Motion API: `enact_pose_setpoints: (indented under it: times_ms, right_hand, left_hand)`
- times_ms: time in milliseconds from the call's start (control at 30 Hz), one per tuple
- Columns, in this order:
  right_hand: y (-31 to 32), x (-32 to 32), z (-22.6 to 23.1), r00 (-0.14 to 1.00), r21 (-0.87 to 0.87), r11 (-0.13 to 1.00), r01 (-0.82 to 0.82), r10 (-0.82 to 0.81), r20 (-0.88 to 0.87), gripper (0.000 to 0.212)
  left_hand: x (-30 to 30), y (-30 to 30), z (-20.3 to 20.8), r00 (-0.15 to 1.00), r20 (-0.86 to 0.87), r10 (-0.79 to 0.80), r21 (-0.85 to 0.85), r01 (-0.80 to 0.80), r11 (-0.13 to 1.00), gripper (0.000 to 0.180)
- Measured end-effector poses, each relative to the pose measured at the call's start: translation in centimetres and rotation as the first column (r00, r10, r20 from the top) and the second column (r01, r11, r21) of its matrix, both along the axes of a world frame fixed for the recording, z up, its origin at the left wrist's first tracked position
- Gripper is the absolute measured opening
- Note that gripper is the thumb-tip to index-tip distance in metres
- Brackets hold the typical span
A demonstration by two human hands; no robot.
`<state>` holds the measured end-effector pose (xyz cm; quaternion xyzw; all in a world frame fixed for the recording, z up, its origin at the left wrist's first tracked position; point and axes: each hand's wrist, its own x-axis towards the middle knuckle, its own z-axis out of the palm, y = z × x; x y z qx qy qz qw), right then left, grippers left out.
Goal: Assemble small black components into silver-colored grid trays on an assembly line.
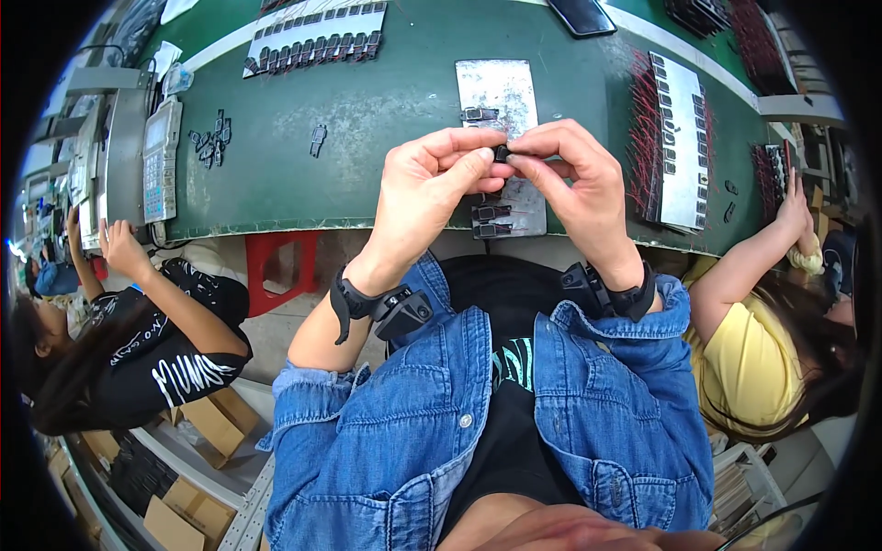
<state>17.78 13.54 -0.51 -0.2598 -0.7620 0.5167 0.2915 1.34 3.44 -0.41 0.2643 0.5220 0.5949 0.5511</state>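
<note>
My left hand (424,186) and my right hand (571,180) meet above the near edge of the green work table (367,119). Both pinch one small black part (502,152) between thumbs and forefingers. Under my hands lies a silver metal plate (497,90) that carries several more small black parts (491,220). One such part (480,115) sits on the plate just beyond my fingers. Black straps with small devices wrap both my wrists.
A person in black sits at my left by a grey keypad unit (161,156). A person in yellow at my right reaches toward trays of red-wired parts (675,138). A tray of black parts (317,41) lies far left; loose parts (211,142) are scattered near it.
</note>
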Motion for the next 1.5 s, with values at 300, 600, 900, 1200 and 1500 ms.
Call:
enact_pose_setpoints:
  times_ms: [300, 600, 900, 1200, 1500]
  right_hand:
    - [0.1, -0.1, -0.8, 0.996, -0.117, 0.993, 0.003, -0.013, -0.083, 0.011]
    - [1.6, 0.4, -0.7, 0.981, -0.612, 0.770, -0.181, 0.099, -0.167, 0.010]
    - [1.3, 0.6, -1.5, 0.984, -0.638, 0.752, -0.166, 0.085, -0.156, 0.010]
    - [0.0, 0.1, -0.2, 1.000, 0.190, 0.982, 0.007, -0.012, 0.024, 0.016]
    - [-0.4, -0.2, -0.6, 0.992, 0.590, 0.801, 0.103, -0.128, 0.000, 0.024]
  left_hand:
    - [0.4, -0.1, -0.2, 1.000, -0.003, 0.022, 0.010, -0.022, 1.000, 0.026]
    - [0.7, -0.3, 0.0, 0.999, -0.014, 0.045, 0.050, -0.044, 0.998, 0.025]
    - [1.1, -0.4, -0.2, 0.997, -0.031, 0.069, 0.027, -0.068, 0.997, 0.024]
    - [0.7, -0.1, -0.7, 0.997, 0.041, 0.063, 0.020, -0.063, 0.998, 0.024]
    - [1.2, -0.1, -0.4, 0.995, 0.040, 0.094, 0.030, -0.095, 0.995, 0.024]
